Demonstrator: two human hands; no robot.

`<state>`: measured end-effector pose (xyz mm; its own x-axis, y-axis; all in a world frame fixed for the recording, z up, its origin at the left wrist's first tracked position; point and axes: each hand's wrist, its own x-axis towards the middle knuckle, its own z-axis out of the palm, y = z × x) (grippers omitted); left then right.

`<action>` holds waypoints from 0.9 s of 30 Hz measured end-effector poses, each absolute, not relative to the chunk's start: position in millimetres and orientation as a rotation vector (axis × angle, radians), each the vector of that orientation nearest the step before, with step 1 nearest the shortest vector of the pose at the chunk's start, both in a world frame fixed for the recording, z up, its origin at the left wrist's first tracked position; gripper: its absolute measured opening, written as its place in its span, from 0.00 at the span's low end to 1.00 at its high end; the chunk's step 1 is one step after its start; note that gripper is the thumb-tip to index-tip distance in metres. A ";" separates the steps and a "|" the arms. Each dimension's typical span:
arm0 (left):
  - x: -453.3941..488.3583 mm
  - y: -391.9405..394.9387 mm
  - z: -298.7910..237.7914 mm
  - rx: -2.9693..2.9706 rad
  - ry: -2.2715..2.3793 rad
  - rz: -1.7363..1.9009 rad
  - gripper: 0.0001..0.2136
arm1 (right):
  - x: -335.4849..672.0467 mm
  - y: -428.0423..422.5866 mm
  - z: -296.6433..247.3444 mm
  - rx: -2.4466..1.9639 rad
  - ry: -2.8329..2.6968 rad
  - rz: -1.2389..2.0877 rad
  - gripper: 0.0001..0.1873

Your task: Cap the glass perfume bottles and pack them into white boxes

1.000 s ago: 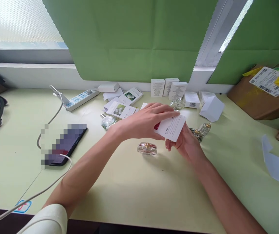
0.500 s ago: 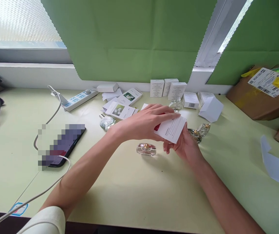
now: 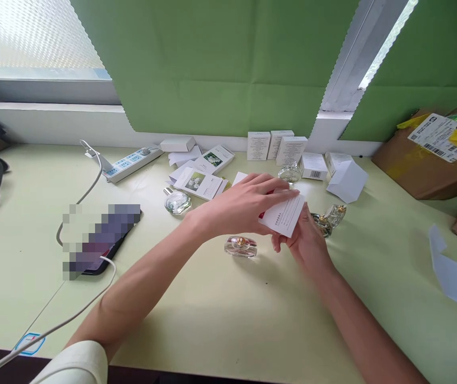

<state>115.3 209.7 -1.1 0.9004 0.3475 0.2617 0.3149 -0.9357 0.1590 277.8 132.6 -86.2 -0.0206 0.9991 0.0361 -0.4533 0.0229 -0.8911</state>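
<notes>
Between my two hands is a small white carton with printed text and a patch of red. My left hand lies over its left and top sides, fingers bent across it. From the right and below, my right hand grips it, the thumb along its edge. Just below the hands a pinkish glass perfume bottle with a gold-coloured detail stands on the table. Beside my right hand are glass bottles with gold parts, partly hidden by the hand. Another clear round bottle lies left of my left hand.
White cartons stand along the back, with flat printed boxes to their left. A power strip, a phone and a white cable lie left. A cardboard box and white paper are at right.
The left fingers have slid slightly further over the carton, covering more of its red patch. Both hands still hold it. The whole view has shifted a little.
</notes>
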 end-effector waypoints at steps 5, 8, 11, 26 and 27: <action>109.4 215.6 2.6 2.897 0.556 0.426 0.33 | 279.9 133.0 -86.2 -0.757 -0.931 1.481 0.16; 105.8 218.5 4.7 2.876 0.561 0.436 0.34 | 282.4 132.7 -81.6 -0.753 -0.965 1.508 0.17; 105.7 217.4 6.2 2.874 0.547 0.452 0.34 | 284.5 131.9 -77.5 -0.789 -0.970 1.526 0.18; 103.5 222.8 11.1 2.858 0.598 0.566 0.40 | 283.2 136.2 -86.6 -0.823 -0.945 1.437 0.16; 101.4 225.8 11.9 2.792 0.722 0.676 0.40 | 282.6 136.3 -86.3 -0.816 -0.923 1.411 0.16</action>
